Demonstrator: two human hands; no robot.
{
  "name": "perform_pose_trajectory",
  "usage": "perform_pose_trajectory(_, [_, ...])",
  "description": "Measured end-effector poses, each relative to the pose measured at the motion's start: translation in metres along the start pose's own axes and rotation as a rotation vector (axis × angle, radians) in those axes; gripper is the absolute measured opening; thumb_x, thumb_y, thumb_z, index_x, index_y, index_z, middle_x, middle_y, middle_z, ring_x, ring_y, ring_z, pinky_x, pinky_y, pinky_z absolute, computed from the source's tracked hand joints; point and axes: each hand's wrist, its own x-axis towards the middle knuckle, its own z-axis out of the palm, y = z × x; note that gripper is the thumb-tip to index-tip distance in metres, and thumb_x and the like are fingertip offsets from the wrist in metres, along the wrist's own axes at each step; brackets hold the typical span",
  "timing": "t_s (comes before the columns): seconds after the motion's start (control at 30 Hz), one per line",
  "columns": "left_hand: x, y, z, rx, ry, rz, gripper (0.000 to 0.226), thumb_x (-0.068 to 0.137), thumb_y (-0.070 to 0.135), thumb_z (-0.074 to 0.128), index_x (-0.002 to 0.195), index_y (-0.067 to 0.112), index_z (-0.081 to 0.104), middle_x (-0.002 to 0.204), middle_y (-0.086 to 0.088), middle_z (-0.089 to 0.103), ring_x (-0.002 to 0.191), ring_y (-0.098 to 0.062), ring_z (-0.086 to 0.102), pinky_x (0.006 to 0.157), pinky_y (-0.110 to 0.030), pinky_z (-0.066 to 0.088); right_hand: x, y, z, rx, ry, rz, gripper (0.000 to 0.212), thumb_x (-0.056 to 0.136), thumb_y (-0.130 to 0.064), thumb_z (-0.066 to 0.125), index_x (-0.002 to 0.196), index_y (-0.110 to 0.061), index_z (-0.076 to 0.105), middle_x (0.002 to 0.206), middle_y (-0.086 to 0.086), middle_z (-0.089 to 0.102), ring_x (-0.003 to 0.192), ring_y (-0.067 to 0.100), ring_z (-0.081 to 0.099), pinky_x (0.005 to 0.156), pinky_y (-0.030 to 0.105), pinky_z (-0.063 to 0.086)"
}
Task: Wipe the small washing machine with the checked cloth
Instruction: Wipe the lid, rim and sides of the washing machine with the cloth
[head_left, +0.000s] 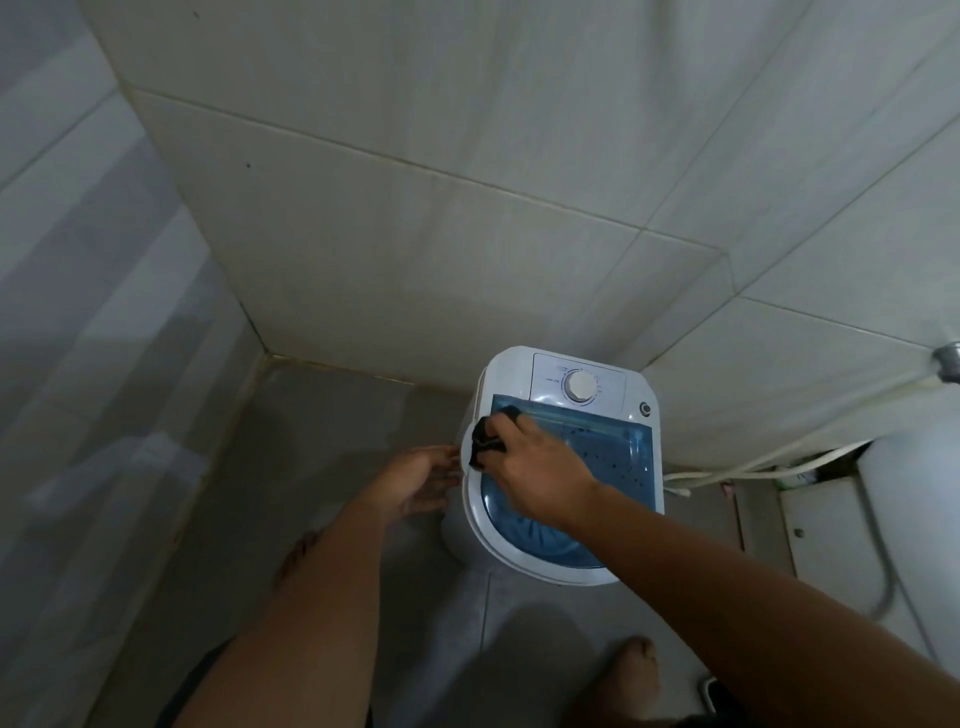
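Washing machine (563, 462), small and white with a blue see-through lid (613, 457), stands on the tiled floor against the wall, and the right hand (535, 467) is bunched tight around the dark cloth (485, 441), pressing it on the lid's left rim. Left hand (421, 478) is open, fingers spread, palm braced against the machine's left side. Risk from here: a hard push on that light hinged lid could flex it or rock the whole tub, and a sweep upward could knock the timer dial (580, 385) off its setting. Off to the right, white hoses (769, 460) trail along the wall, and bare feet stand close below, so room to shift around is tight.
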Motion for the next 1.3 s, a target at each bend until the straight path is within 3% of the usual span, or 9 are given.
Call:
perform_pose_trajectory(0.2, [0.001, -0.001, 0.004, 0.029, 0.025, 0.030, 0.031, 0.094, 0.025, 0.063, 0.123, 0.013, 0.068, 0.116, -0.010, 0.071, 0.105, -0.024, 0.067, 0.097, -0.040, 0.051, -0.055, -0.017, -0.008, 0.398, -0.132, -0.146, 0.033, 0.101, -0.038, 0.053, 0.130, -0.029, 0.064, 0.129, 0.001, 0.051, 0.114, 0.018, 0.053, 0.094, 0.035, 0.053])
perform_pose_trajectory(0.37, [0.005, -0.004, 0.008, 0.136, 0.052, 0.123, 0.031, 0.095, 0.016, 0.064, 0.121, 0.000, 0.068, 0.113, -0.016, 0.072, 0.073, -0.008, 0.069, 0.054, -0.011, 0.054, -0.031, 0.037, -0.039, 0.623, 0.215, 0.343, 0.047, 0.100, -0.034, 0.060, 0.145, -0.025, 0.052, 0.127, 0.000, 0.055, 0.114, 0.012, 0.052, 0.103, 0.030, 0.046])
perform_pose_trajectory(0.6, [0.002, -0.003, 0.011, 0.178, 0.065, 0.154, 0.030, 0.097, 0.018, 0.062, 0.122, 0.005, 0.067, 0.111, -0.011, 0.070, 0.058, 0.008, 0.069, 0.078, -0.024, 0.053, -0.008, 0.038, 0.015, 0.190, 0.176, 0.591, 0.047, 0.101, -0.043, 0.052, 0.145, -0.027, 0.052, 0.131, 0.011, 0.055, 0.113, 0.033, 0.054, 0.090, 0.048, 0.050])
perform_pose_trajectory(0.73, [-0.004, 0.000, 0.015, 0.165, 0.057, 0.131, 0.022, 0.097, 0.019, 0.061, 0.116, 0.008, 0.068, 0.106, -0.009, 0.072, 0.058, 0.005, 0.070, 0.064, -0.016, 0.055, -0.020, 0.013, 0.020, 0.195, 0.200, 0.532, 0.044, 0.100, -0.039, 0.053, 0.143, -0.026, 0.054, 0.129, 0.011, 0.058, 0.108, 0.036, 0.057, 0.089, 0.050, 0.050])
perform_pose_trajectory(0.83, [-0.005, -0.001, 0.016, 0.137, 0.057, 0.118, 0.019, 0.098, 0.022, 0.061, 0.111, 0.012, 0.070, 0.090, -0.002, 0.076, 0.083, -0.012, 0.073, 0.080, -0.029, 0.055, -0.047, -0.018, 0.027, 0.239, 0.158, 0.389, 0.045, 0.097, -0.038, 0.049, 0.139, -0.024, 0.056, 0.125, 0.013, 0.059, 0.100, 0.038, 0.062, 0.085, 0.052, 0.054])
perform_pose_trajectory(0.93, [-0.005, -0.003, 0.015, 0.151, 0.081, 0.115, 0.023, 0.098, 0.024, 0.061, 0.117, 0.014, 0.068, 0.106, -0.009, 0.072, 0.103, -0.025, 0.066, 0.088, -0.037, 0.052, -0.072, -0.042, 0.029, 0.384, 0.073, 0.316, 0.044, 0.098, -0.038, 0.054, 0.141, -0.027, 0.055, 0.129, 0.010, 0.056, 0.103, 0.034, 0.063, 0.093, 0.048, 0.054])
perform_pose_trajectory(1.1, [-0.008, -0.001, 0.020, 0.168, 0.090, 0.115, 0.013, 0.099, 0.026, 0.059, 0.107, 0.021, 0.068, 0.099, -0.001, 0.072, 0.091, -0.015, 0.066, 0.095, -0.040, 0.048, -0.075, 0.007, -0.012, 0.987, 0.220, 0.482, 0.042, 0.094, -0.028, 0.071, 0.135, -0.029, 0.064, 0.126, -0.002, 0.067, 0.116, 0.009, 0.063, 0.108, 0.030, 0.048])
perform_pose_trajectory(1.2, [-0.009, 0.000, 0.023, 0.174, 0.107, 0.132, 0.019, 0.100, 0.024, 0.057, 0.114, 0.017, 0.068, 0.105, -0.006, 0.071, 0.089, -0.015, 0.067, 0.082, -0.030, 0.050, -0.073, 0.057, -0.021, 0.930, 0.445, 0.718, 0.039, 0.096, -0.027, 0.068, 0.135, -0.026, 0.065, 0.122, -0.001, 0.068, 0.111, 0.011, 0.064, 0.104, 0.026, 0.048])
perform_pose_trajectory(1.3, [-0.007, -0.003, 0.021, 0.191, 0.119, 0.109, 0.025, 0.100, 0.026, 0.057, 0.120, 0.015, 0.069, 0.113, -0.008, 0.072, 0.103, -0.021, 0.067, 0.095, -0.040, 0.049, -0.068, 0.083, -0.001, 0.605, 0.351, 0.931, 0.040, 0.102, -0.033, 0.056, 0.141, -0.024, 0.058, 0.123, 0.012, 0.062, 0.108, 0.030, 0.063, 0.093, 0.034, 0.051])
